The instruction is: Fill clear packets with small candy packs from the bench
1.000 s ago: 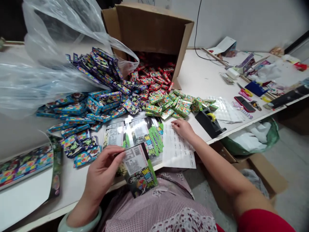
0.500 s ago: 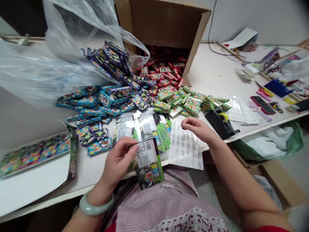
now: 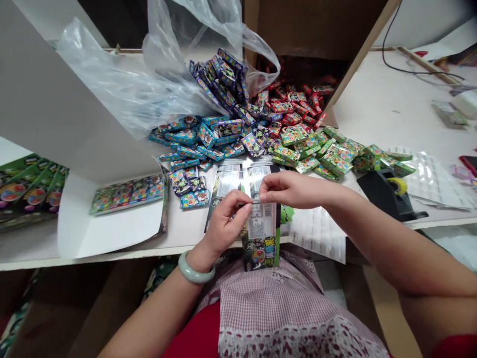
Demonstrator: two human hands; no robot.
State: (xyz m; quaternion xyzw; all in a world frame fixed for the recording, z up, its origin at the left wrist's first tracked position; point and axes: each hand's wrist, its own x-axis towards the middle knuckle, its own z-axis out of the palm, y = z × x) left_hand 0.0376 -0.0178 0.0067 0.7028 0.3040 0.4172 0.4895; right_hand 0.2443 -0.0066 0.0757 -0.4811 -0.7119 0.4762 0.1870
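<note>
Both my hands are at a printed card pack (image 3: 262,233) with a white barcode label, held upright just over the table's front edge. My left hand (image 3: 229,220) grips its left side. The fingertips of my right hand (image 3: 288,190) pinch its top edge. Behind it lies a row of similar packs (image 3: 233,181). A printed sticker sheet (image 3: 316,233) lies to the right, partly under my right forearm. Heaps of small blue (image 3: 194,141), green (image 3: 331,156) and red (image 3: 294,107) packets lie beyond my hands.
A cardboard box (image 3: 316,30) lies tipped toward the heaps, with a clear plastic bag (image 3: 149,64) at its left. A black tape dispenser (image 3: 383,191) stands at the right. At the left, a white board (image 3: 112,233) carries a strip of packets (image 3: 128,195).
The view has swung so everything sits further right. My right hand has moved off the sticker sheet to the top of the pack, and the pack is now held between both hands.
</note>
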